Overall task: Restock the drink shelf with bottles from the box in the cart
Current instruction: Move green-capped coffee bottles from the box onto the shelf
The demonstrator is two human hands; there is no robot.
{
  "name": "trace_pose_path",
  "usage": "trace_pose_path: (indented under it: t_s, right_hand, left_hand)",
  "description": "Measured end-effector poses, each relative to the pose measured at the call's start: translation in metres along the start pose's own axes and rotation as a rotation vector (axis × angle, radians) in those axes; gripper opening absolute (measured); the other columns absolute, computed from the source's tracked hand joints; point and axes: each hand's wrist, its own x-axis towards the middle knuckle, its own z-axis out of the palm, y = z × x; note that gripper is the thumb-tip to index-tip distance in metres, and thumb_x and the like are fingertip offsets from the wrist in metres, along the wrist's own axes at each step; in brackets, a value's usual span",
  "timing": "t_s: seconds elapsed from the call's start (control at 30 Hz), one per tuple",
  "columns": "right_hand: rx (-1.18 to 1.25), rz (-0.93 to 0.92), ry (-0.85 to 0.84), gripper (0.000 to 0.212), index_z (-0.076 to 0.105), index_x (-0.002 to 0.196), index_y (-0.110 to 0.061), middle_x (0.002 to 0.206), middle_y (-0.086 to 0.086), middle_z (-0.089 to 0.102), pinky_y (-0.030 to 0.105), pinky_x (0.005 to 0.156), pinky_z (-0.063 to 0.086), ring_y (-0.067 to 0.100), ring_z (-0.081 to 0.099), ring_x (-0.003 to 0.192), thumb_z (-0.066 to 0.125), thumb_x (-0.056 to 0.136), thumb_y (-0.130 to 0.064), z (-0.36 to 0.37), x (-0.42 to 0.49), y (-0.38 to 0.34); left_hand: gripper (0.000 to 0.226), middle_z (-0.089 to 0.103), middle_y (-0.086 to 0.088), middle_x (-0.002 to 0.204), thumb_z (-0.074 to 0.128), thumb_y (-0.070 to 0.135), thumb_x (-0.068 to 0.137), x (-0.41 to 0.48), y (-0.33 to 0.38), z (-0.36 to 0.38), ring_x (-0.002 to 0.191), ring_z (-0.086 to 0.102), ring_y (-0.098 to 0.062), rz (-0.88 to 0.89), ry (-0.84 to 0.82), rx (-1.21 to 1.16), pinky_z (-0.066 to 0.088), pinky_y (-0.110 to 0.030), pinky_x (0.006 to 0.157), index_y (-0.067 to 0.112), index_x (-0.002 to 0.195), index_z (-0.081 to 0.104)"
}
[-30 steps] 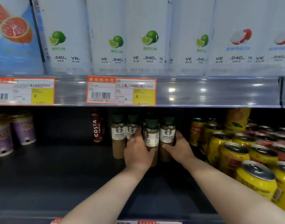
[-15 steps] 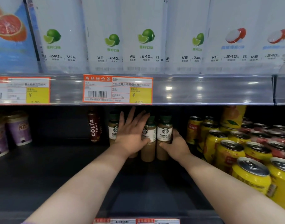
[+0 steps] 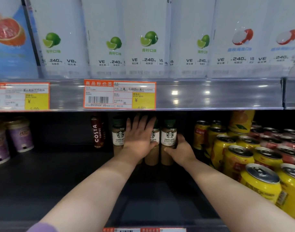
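Several Starbucks caffe latte bottles with green caps stand in a tight group far back on the dark lower shelf (image 3: 68,181). My left hand (image 3: 140,136) lies flat with fingers spread against the front of the middle bottles, hiding one and half of another (image 3: 154,148). My right hand (image 3: 180,148) wraps the right side and base of the rightmost latte bottle (image 3: 168,139). The leftmost latte bottle (image 3: 118,136) stands just left of my left hand. The cart and box are out of view.
A dark Costa coffee bottle (image 3: 97,131) stands left of the lattes. Purple cups (image 3: 19,133) sit at far left. Yellow and red cans (image 3: 240,153) crowd the right side. The upper shelf edge with price tags (image 3: 120,94) hangs low above my hands.
My left hand went from gripping a bottle to lying open and flat against the bottle fronts, pressing them back. My right hand stays on the rightmost bottle.
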Motion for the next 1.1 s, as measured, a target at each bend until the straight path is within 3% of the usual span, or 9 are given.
trace_pose_path:
  t_s: [0.2, 0.3, 0.37, 0.47, 0.57, 0.73, 0.93, 1.1]
  right_hand:
    - [-0.041, -0.010, -0.008, 0.065, 0.038, 0.136, -0.012, 0.132, 0.014, 0.049, 0.028, 0.091, 0.040, 0.028, 0.049, 0.120, 0.071, 0.080, -0.022, -0.001, -0.002, -0.003]
    - [-0.076, -0.028, 0.042, 0.080, 0.026, 0.144, -0.012, 0.138, 0.017, 0.038, 0.036, 0.100, 0.041, 0.032, 0.044, 0.125, 0.071, 0.080, -0.026, -0.002, -0.010, -0.007]
    - [-0.174, -0.100, 0.119, 0.088, 0.016, 0.148, -0.014, 0.143, 0.016, 0.031, 0.041, 0.103, 0.038, 0.036, 0.037, 0.130, 0.070, 0.080, -0.030, -0.005, -0.017, -0.011]
    - [-0.421, -0.332, 0.210, 0.084, 0.017, 0.148, -0.019, 0.148, 0.011, 0.025, 0.044, 0.105, 0.033, 0.034, 0.029, 0.134, 0.065, 0.081, -0.036, -0.010, -0.029, -0.018]
    - [-0.599, -0.519, 0.094, 0.075, 0.021, 0.146, -0.024, 0.151, 0.005, 0.021, 0.047, 0.111, 0.021, 0.029, 0.017, 0.139, 0.058, 0.083, -0.039, -0.008, -0.037, -0.025]
    - [-0.647, -0.606, -0.171, 0.071, 0.018, 0.146, -0.026, 0.153, 0.000, 0.019, 0.049, 0.114, 0.011, 0.028, 0.010, 0.142, 0.051, 0.087, -0.047, 0.019, -0.053, -0.038]
    - [-0.573, -0.699, -0.336, 0.068, 0.020, 0.147, -0.029, 0.154, 0.000, 0.020, 0.048, 0.113, 0.015, 0.027, 0.013, 0.142, 0.048, 0.089, -0.050, 0.070, -0.088, -0.065]
    - [-0.509, -0.814, -0.389, 0.065, 0.024, 0.146, -0.028, 0.153, -0.001, 0.024, 0.050, 0.113, 0.018, 0.026, 0.015, 0.142, 0.049, 0.090, -0.049, 0.108, -0.134, -0.107]
  left_hand:
    - [0.094, 0.004, -0.006, 0.158, 0.056, 0.057, 0.080, -0.009, -0.001, -0.004, 0.144, -0.008, -0.031, -0.003, -0.036, 0.038, -0.008, -0.052, 0.113, 0.026, 0.150, 0.003]
    - [0.092, 0.003, -0.009, 0.158, 0.054, 0.058, 0.080, -0.020, -0.003, -0.009, 0.144, -0.008, -0.032, -0.034, -0.028, 0.053, -0.004, -0.053, 0.113, 0.023, 0.151, 0.007]
    - [0.091, 0.003, -0.008, 0.158, 0.054, 0.058, 0.080, -0.027, -0.005, -0.015, 0.144, -0.007, -0.031, -0.062, -0.039, 0.074, -0.002, -0.052, 0.113, 0.023, 0.150, 0.008]
    - [0.091, 0.003, -0.007, 0.158, 0.053, 0.060, 0.080, -0.041, -0.010, -0.026, 0.144, -0.006, -0.031, -0.111, -0.081, 0.150, 0.000, -0.053, 0.114, 0.024, 0.150, 0.007]
    - [0.090, 0.004, -0.006, 0.158, 0.050, 0.060, 0.081, -0.056, -0.015, -0.036, 0.144, -0.005, -0.032, -0.171, -0.146, 0.198, 0.000, -0.053, 0.114, 0.023, 0.149, 0.005]
    - [0.089, 0.009, -0.009, 0.157, 0.048, 0.061, 0.083, -0.095, -0.023, -0.057, 0.144, 0.000, -0.033, -0.262, -0.289, 0.239, 0.000, -0.053, 0.114, 0.020, 0.150, 0.004]
    - [0.086, 0.017, -0.011, 0.155, 0.052, 0.058, 0.084, -0.161, -0.044, -0.086, 0.143, 0.010, -0.034, -0.371, -0.353, 0.323, 0.012, -0.053, 0.113, 0.018, 0.149, 0.013]
    - [0.085, 0.016, -0.009, 0.155, 0.047, 0.060, 0.085, -0.213, -0.081, -0.114, 0.143, 0.009, -0.034, -0.524, -0.394, 0.368, 0.012, -0.053, 0.112, 0.019, 0.149, 0.009]
